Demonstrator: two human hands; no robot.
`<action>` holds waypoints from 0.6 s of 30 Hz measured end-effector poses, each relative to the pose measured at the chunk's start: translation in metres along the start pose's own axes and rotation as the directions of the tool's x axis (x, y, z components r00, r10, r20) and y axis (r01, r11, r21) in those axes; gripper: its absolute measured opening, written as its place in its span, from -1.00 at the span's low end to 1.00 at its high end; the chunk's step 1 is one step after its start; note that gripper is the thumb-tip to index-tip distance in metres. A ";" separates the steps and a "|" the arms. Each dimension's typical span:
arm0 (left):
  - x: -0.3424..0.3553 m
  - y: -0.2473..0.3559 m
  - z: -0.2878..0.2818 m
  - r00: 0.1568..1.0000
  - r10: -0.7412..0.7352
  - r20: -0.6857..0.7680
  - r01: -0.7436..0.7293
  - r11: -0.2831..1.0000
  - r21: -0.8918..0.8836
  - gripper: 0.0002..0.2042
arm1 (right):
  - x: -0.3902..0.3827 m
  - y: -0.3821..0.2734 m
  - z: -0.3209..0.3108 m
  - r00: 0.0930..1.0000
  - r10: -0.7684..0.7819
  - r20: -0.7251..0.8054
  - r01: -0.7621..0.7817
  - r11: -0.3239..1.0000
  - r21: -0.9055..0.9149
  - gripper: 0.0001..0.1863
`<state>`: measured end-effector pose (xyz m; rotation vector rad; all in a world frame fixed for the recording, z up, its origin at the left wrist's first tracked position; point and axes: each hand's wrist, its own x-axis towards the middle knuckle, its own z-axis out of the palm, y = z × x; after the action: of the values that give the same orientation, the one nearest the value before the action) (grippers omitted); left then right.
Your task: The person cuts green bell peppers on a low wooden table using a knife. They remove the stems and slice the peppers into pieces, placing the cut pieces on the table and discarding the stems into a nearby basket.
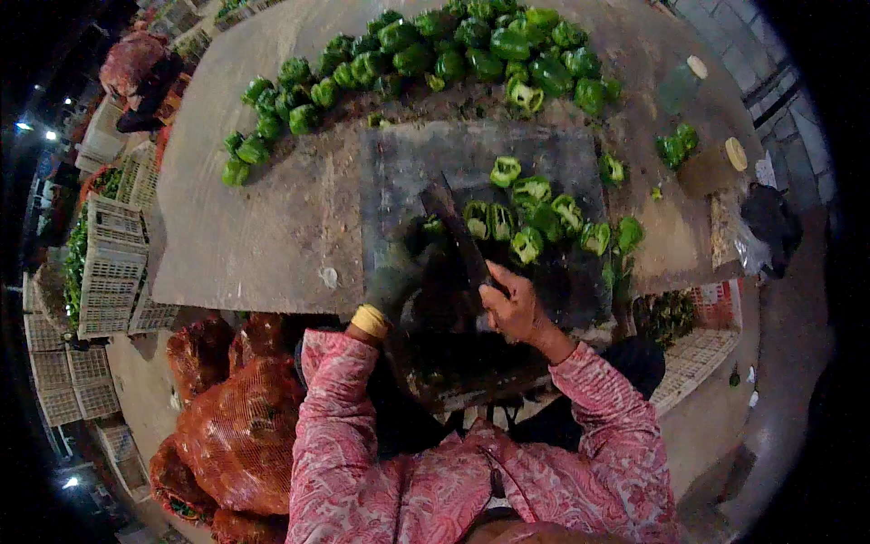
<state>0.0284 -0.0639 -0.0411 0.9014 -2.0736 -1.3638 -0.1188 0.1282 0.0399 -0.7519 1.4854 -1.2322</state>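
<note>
My right hand is closed around the dark handle of a wide-bladed knife. The blade points up and to the left over a dark wet board. My left hand, in a dark glove with a yellow cuff, is curled just left of the blade. A bit of green bell pepper shows at its fingertips, mostly hidden by glove and shadow. Right of the knife lie several cut bell peppers, hollow sides showing on some. Whole green bell peppers form a long heap along the table's far side.
The broad table carries a few peppers at the right. Red mesh sacks stand at lower left. White plastic crates line the left, and another crate sits below the table's right edge. A person bends at far left.
</note>
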 end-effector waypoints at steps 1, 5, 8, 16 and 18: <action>0.004 0.021 0.000 1.000 -0.021 0.018 0.021 1.000 0.023 -0.56 | -0.001 0.003 0.001 0.999 -0.023 -0.035 0.022 1.000 -0.018 -0.61; 0.015 0.049 0.013 1.000 0.003 0.012 -0.001 0.984 -0.178 -0.56 | -0.008 0.018 -0.008 0.951 -0.267 -0.153 0.236 0.952 -0.197 -0.58; 0.050 0.061 0.009 0.979 0.021 0.204 -0.092 0.933 0.348 -0.54 | -0.025 -0.009 -0.020 0.974 -0.136 -0.183 0.121 0.989 -0.087 -0.49; 0.224 0.048 -0.055 0.866 0.483 -0.128 -0.236 0.621 0.747 -0.38 | -0.030 0.004 -0.050 0.981 -0.114 -0.157 0.085 0.980 -0.180 -0.47; 0.268 0.028 -0.063 0.961 0.232 -0.149 -0.023 0.604 0.796 -0.33 | -0.027 -0.003 -0.050 0.985 -0.089 -0.151 0.063 0.984 -0.165 -0.49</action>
<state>-0.1110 -0.2948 0.0211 1.1380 -2.4835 -0.1482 -0.1593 0.1674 0.0486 -0.8399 1.7149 -1.2647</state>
